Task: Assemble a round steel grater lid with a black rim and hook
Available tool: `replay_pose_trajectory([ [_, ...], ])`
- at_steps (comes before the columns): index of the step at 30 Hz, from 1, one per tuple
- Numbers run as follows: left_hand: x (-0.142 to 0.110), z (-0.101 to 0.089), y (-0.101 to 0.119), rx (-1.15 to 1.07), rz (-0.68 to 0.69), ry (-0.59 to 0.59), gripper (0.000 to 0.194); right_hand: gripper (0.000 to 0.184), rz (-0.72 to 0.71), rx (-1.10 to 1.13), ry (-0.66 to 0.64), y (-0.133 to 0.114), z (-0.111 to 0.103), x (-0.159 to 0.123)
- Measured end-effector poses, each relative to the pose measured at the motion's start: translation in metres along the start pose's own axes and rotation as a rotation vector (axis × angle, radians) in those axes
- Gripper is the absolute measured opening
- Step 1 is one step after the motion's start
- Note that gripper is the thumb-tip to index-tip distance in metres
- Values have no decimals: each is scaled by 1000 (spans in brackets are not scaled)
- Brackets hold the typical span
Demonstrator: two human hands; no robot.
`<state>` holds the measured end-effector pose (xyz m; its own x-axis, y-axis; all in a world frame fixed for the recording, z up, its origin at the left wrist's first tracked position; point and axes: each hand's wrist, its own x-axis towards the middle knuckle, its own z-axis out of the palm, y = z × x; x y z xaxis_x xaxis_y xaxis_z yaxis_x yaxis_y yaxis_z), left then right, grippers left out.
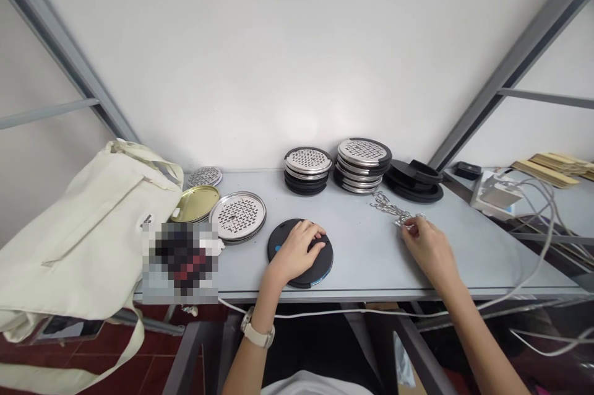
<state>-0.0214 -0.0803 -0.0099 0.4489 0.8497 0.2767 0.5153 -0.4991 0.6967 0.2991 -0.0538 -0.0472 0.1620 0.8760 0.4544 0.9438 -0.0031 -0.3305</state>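
Observation:
My left hand (297,249) rests on a round black disc (325,262) lying flat near the table's front edge, fingers curled over its top. My right hand (429,246) is to the right, its fingertips pinched on the near end of a silver metal chain (387,205) that trails back across the table. Behind stand two stacks of round perforated metal lids with black rims (307,169) (363,163). A watch sits on my left wrist.
A cream cloth bag (88,234) fills the left end of the grey table (366,259). Beside it lie a perforated metal disc (237,215), a gold lid (195,203) and another small perforated disc (205,176). Black round parts (413,179) sit back right. White cables (533,246) run along the right.

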Motion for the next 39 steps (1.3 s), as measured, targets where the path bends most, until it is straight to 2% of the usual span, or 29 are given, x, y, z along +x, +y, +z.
replay_pose_trajectory([
  [2,-1,1,0,17,9,5,15,21,-7,55,61,-10,-2,-3],
  [3,-1,1,0,25,11,10,15,23,-22,108,49,-18,-3,-5],
  [7,1,1,2,-16,9,33,19,28,-230,346,-214,-62,-8,-21],
  [10,5,-2,6,-141,4,83,19,43,-400,465,-405,-97,-8,-34],
  [12,7,-5,9,-253,-11,127,21,53,-486,535,-462,-114,-7,-41],
  [14,8,-6,12,-367,-23,152,24,58,-523,579,-419,-125,-5,-44],
  [17,10,-8,14,-547,-25,149,25,53,-575,532,-288,-132,-6,-42],
  [21,14,-13,13,-804,-49,128,32,46,-723,404,-81,-132,-12,-28],
  [25,10,-23,11,-851,-86,100,27,38,-833,324,-48,-125,-20,-7],
  [27,3,-25,11,-769,-105,200,25,33,-807,318,-27,-122,-25,6],
  [30,-10,-26,11,-597,-155,495,25,26,-733,333,81,-123,-33,32],
  [32,-17,-26,9,-551,-206,600,24,23,-660,363,153,-130,-39,54],
  [35,-24,-25,6,-544,-272,631,21,30,-402,550,265,-148,-41,91],
  [36,-25,-24,5,-548,-287,623,20,33,-299,647,262,-154,-38,104],
  [38,-26,-21,4,-562,-305,601,17,41,-147,847,189,-168,-29,129],
  [39,-27,-19,5,-570,-313,588,17,45,-96,923,99,-174,-22,140],
])
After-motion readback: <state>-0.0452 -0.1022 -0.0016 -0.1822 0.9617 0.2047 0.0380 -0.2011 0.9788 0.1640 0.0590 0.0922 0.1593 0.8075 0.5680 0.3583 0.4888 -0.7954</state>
